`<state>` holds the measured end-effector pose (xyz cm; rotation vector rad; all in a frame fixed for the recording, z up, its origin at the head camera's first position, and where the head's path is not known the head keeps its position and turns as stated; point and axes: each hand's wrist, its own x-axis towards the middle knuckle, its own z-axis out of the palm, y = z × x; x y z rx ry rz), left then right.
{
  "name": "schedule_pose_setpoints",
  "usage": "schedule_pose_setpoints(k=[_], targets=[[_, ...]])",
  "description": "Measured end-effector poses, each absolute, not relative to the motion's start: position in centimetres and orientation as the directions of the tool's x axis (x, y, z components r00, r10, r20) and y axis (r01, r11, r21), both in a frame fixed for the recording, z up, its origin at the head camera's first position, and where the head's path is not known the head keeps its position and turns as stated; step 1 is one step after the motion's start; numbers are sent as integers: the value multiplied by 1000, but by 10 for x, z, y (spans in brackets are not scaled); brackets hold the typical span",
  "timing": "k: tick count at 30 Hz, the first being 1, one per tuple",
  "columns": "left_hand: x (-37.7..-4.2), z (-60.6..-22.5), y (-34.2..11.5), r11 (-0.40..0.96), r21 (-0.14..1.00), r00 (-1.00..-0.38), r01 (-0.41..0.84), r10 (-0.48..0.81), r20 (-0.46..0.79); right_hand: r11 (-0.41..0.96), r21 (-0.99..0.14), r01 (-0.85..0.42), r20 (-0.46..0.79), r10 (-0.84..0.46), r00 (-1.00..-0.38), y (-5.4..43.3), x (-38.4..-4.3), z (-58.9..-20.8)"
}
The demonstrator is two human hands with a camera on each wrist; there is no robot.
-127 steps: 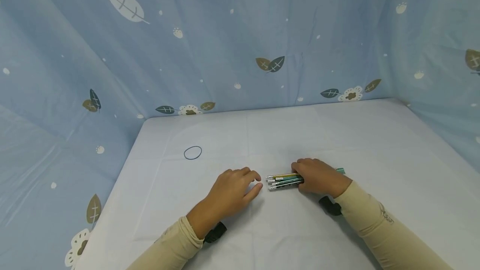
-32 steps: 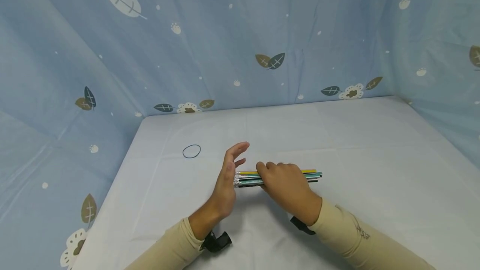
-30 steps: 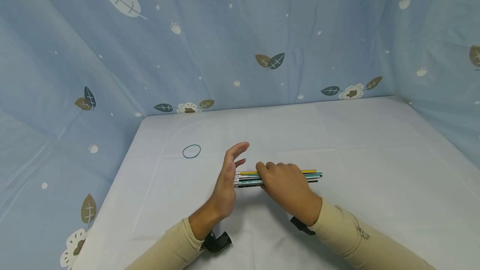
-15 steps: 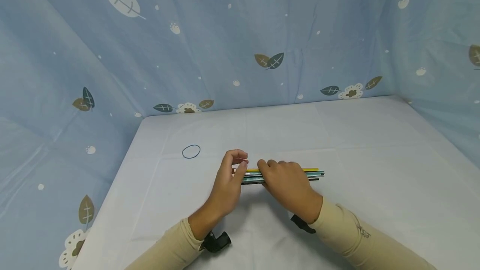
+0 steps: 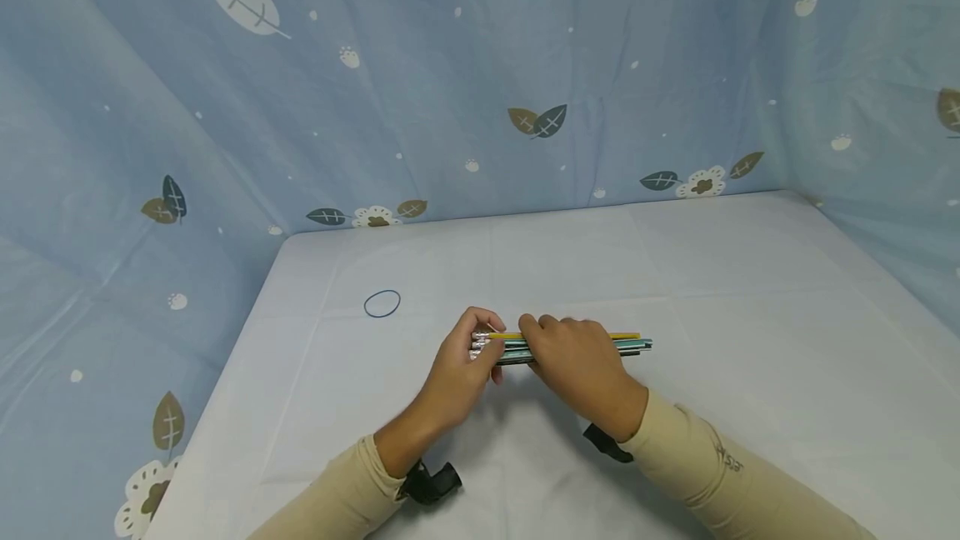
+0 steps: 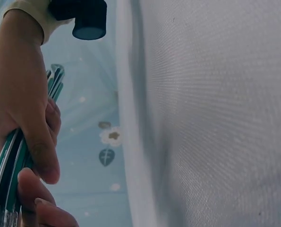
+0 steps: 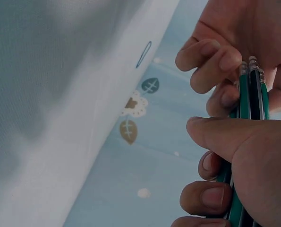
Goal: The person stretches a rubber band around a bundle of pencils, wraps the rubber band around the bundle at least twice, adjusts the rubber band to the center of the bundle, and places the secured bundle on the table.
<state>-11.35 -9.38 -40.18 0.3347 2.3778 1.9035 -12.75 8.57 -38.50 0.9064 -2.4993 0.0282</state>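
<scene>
A bundle of pencils point(image 5: 516, 353), mostly green and dark with a yellow one at the far side, lies level above the white table. My right hand point(image 5: 581, 369) grips it round the middle; the ends without erasers stick out to the right. At the eraser ends, my left hand point(image 5: 456, 373) has its thumb and curled fingers about the bundle. The right wrist view shows the white erasers of the pencils point(image 7: 254, 94) close to the left palm. In the left wrist view, metal ferrules of the pencils point(image 6: 3, 213) show beside the left fingertips point(image 6: 34, 187).
A blue oval outline point(image 5: 382, 304) is drawn on the white tablecloth point(image 5: 735, 273), left of the hands. A blue curtain point(image 5: 420, 90) with leaf and flower prints hangs behind and at both sides. Black wrist cameras point(image 5: 433, 483) sit under the wrists.
The right hand lifted the pencils off the table and brought them left. The left hand, first apart and then upright against the eraser ends, has now curled round those ends.
</scene>
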Motion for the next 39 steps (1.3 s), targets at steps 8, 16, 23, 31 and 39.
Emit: schedule_pose_setpoints(k=[8, 16, 23, 31, 39], targets=[[-113, -403, -94, 223, 964, -979, 144, 176, 105, 793, 134, -594, 425, -588, -688, 85, -128, -388], [-116, -404, -97, 216, 961, -977, 172, 161, 138, 787, 138, -601, 447, -591, -672, 88, -131, -387], [-117, -403, -97, 215, 959, -978, 182, 141, 154, 787, 130, -603, 441, -591, -676, 89, -132, -388], [-117, -404, -97, 238, 945, -973, 225, 109, 204, 791, 112, -601, 432, -583, -687, 88, -132, -387], [-115, -403, -95, 254, 942, -976, 219, 65, 209, 793, 100, -601, 423, -580, -696, 87, -131, -387]])
